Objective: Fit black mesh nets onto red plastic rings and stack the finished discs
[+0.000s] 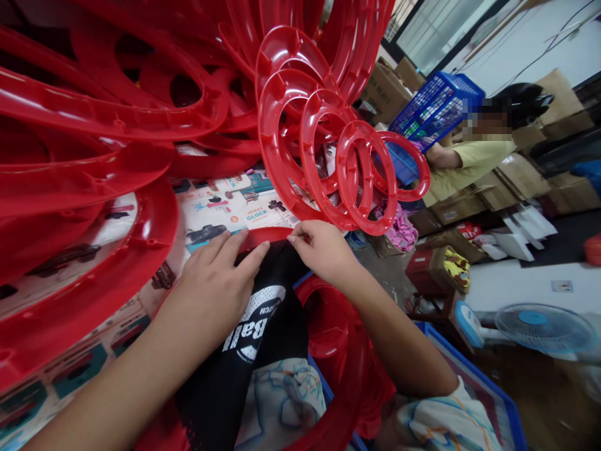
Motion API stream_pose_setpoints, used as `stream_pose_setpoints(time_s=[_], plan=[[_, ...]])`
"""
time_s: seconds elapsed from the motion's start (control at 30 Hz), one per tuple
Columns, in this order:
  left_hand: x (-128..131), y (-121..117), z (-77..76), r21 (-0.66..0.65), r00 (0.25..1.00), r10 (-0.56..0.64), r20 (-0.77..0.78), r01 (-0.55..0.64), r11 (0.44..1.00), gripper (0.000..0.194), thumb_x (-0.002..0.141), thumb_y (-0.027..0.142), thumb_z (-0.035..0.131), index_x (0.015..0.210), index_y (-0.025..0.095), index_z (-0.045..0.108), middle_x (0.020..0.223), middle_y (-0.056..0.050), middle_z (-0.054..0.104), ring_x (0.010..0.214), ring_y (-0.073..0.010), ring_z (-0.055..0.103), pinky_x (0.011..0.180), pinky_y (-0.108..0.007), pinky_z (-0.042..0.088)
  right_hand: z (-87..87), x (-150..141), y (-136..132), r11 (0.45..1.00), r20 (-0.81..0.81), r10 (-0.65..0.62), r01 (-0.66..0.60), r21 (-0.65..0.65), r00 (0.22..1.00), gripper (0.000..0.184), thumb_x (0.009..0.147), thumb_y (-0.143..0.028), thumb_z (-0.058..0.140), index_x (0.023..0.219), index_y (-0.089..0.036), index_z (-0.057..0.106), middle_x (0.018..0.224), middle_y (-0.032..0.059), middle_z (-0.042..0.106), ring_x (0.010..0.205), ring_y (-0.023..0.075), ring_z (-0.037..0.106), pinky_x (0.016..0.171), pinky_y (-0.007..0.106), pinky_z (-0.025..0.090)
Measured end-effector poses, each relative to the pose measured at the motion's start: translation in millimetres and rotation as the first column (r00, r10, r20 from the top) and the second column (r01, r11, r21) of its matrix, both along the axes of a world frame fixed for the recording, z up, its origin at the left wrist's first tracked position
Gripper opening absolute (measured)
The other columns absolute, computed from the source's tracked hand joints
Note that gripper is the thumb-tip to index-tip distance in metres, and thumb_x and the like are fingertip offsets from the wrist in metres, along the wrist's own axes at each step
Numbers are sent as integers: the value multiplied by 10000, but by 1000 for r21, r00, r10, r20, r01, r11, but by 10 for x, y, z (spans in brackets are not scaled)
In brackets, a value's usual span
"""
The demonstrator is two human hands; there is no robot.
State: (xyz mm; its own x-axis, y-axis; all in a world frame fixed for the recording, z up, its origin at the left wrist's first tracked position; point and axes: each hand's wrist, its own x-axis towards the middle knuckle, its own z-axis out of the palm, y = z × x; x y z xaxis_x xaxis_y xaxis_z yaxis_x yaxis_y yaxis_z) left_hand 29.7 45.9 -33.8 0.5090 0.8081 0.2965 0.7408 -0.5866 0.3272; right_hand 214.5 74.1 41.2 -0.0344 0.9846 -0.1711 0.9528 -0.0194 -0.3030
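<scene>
Black mesh fabric (282,319) with white lettering including "Ball" hangs over my lap. Its upper edge lies along the rim of a red plastic ring (267,236), mostly hidden by the cloth and my hands. My left hand (218,272) grips the fabric at the rim, fingers reaching over it; what lies beneath the palm is hidden. On the other side, my right hand (323,250) pinches the fabric's edge against the rim between thumb and bent fingers.
Large red rings (117,119) pile up at left, smaller rings (366,175) lean ahead, on printed cardboard (235,207). More rings (333,332) fill a blue crate below. A person in a yellow shirt (474,166) is at right, near a blue basket (441,106) and a fan (539,326).
</scene>
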Motion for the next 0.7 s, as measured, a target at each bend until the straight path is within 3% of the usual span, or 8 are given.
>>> stream_pose_setpoints(time_s=[0.13, 0.37, 0.7], plan=[[5, 0, 14, -13, 999, 5, -51, -5, 1000, 487, 883, 178, 445, 1359, 232, 531, 1367, -196, 509, 1195, -407, 513, 883, -534, 495, 18, -1, 19, 1000, 21, 4, -3, -7, 1000, 147, 879, -200, 569, 813, -157, 693, 735, 17, 668, 644, 128, 540, 618, 245, 360], [-10, 0, 34, 56, 994, -20, -105, 26, 998, 524, 848, 163, 506, 1364, 250, 530, 1361, -221, 494, 1155, -408, 532, 880, -530, 490, 15, -31, 38, 1000, 56, 17, -16, -16, 998, 156, 887, -207, 564, 836, -148, 699, 765, 35, 687, 669, 137, 564, 626, 245, 367], [-16, -7, 52, 47, 991, -23, -133, 29, 998, 533, 852, 177, 504, 1377, 268, 516, 1366, -212, 488, 1144, -403, 528, 874, -521, 472, 80, -93, 75, 998, 130, 47, -42, -42, 990, 154, 894, -202, 562, 861, -143, 701, 839, 57, 712, 746, 149, 604, 663, 241, 389]])
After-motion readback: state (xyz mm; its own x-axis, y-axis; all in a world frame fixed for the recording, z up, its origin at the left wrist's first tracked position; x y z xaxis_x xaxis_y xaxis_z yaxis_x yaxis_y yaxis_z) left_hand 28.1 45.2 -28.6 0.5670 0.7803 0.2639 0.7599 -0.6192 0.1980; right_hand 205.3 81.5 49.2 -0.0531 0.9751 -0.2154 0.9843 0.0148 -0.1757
